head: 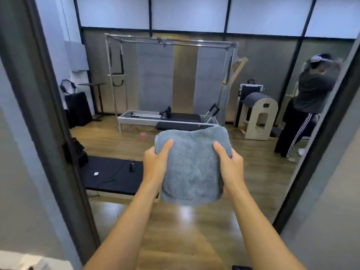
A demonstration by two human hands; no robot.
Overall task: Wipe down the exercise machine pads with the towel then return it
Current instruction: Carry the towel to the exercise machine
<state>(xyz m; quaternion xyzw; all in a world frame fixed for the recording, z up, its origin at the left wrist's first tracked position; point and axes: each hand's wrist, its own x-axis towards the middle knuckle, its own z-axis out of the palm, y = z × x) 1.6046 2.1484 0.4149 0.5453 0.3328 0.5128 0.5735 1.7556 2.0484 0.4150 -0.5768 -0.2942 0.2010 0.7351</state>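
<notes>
Fingers (169,143) first: on both hands they're wrapped around the side edges of the folded grey towel (191,168), thumbs lying flat on top and pointing away from the body, the other digits tucked underneath where I can't see them. So it's a clamp from both sides, not a pinch. The left hand (155,162) has the towel's left edge and the right hand (229,162) the right edge, roughly level with each other. Both forearms are stretched straight out in front, nearly parallel, holding the towel up in the air like a little tray.

As for where things stand, I'd say the job has barely started, or at least no wiping is going on right now. The towel is folded into a neat thick square, well short of the exercise machine (169,117), which sits beyond the towel across the wooden floor (253,172). Its dark pads (185,116) look untouched from here, though honestly you couldn't tell clean from dirty at this range. A black mat (115,176) lies on the floor to the left of the towel, and another person (309,98) stands off to its right, past a barrel-shaped piece (259,114).

Still to do, by my guess: reach the machine, wipe the pads, then put the towel back.
</notes>
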